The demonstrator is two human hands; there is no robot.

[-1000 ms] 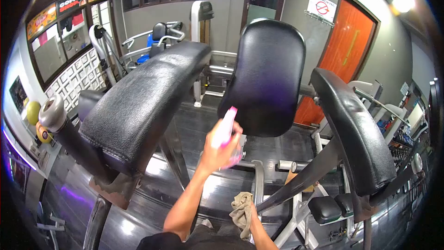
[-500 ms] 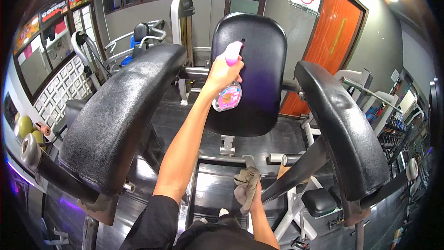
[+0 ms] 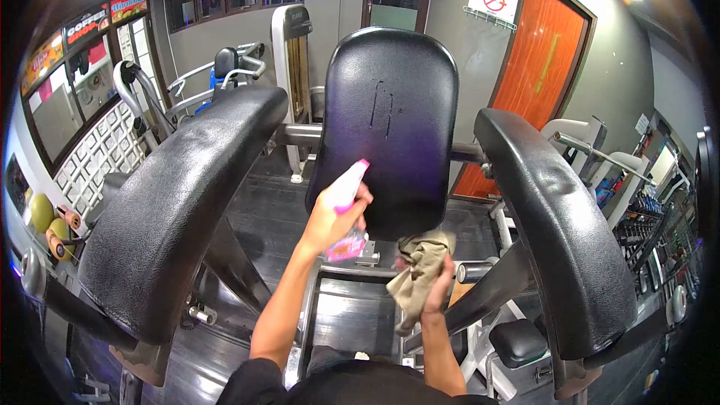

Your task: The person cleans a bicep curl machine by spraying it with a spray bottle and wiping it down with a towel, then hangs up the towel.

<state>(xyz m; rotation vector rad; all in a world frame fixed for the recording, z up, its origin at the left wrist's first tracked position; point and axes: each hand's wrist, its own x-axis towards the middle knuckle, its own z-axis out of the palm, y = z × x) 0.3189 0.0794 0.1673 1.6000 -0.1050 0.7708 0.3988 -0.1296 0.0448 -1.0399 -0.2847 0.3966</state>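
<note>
My left hand (image 3: 330, 219) is wrapped round a spray bottle (image 3: 347, 187) with a white and pink head and a pink label low on its clear body. The bottle is in front of the lower part of a black padded backrest (image 3: 420, 127). Wet streaks of liquid (image 3: 382, 109) run down the backrest's upper middle. My right hand (image 3: 441, 285) grips a crumpled olive-beige cloth (image 3: 421, 266), just below the backrest's bottom edge. Part of the right hand's fingers is hidden by the cloth.
Long black arm pads flank me, a left pad (image 3: 187, 195) and a right pad (image 3: 555, 217). A metal frame (image 3: 352, 274) and a small black seat (image 3: 517, 345) stand low in front. Other gym machines (image 3: 291, 82), an orange door (image 3: 536, 67) and yellow balls (image 3: 43, 214) are further off.
My left hand has come down and a little left with the spray bottle. My right hand has risen with the cloth toward the backrest. Streaks of liquid now show on the backrest.
</note>
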